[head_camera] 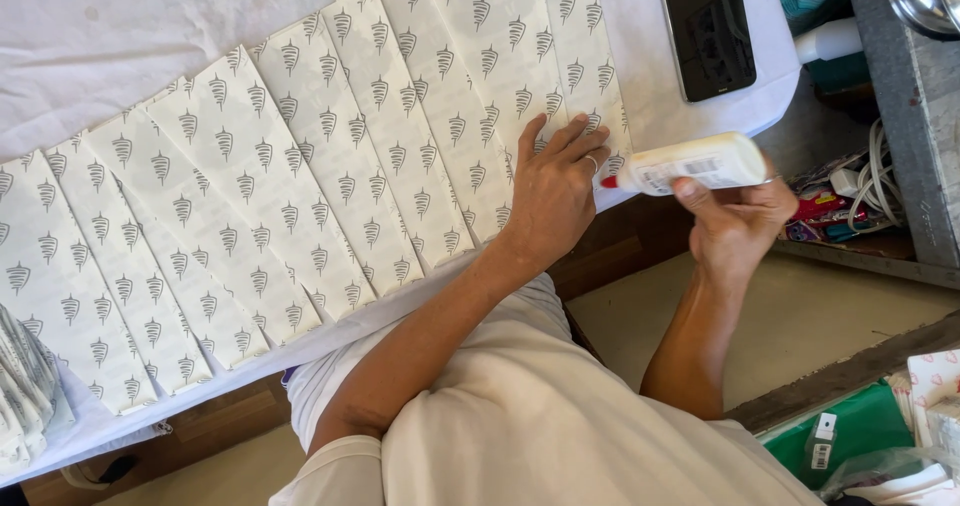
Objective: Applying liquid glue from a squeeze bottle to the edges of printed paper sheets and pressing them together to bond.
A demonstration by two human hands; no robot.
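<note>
Several white paper sheets printed with small grey motifs lie overlapped in a fanned row on a table with a white cloth. My left hand lies flat, fingers spread, on the rightmost sheet near the table's front edge. My right hand holds a white glue bottle sideways, its red tip pointing left and almost touching the sheet's edge beside my left fingers.
A black flat device lies on the cloth at the top right. A cluttered shelf with cables and packets stands to the right. A stack of the same printed paper sits at the left edge. A green bin is at bottom right.
</note>
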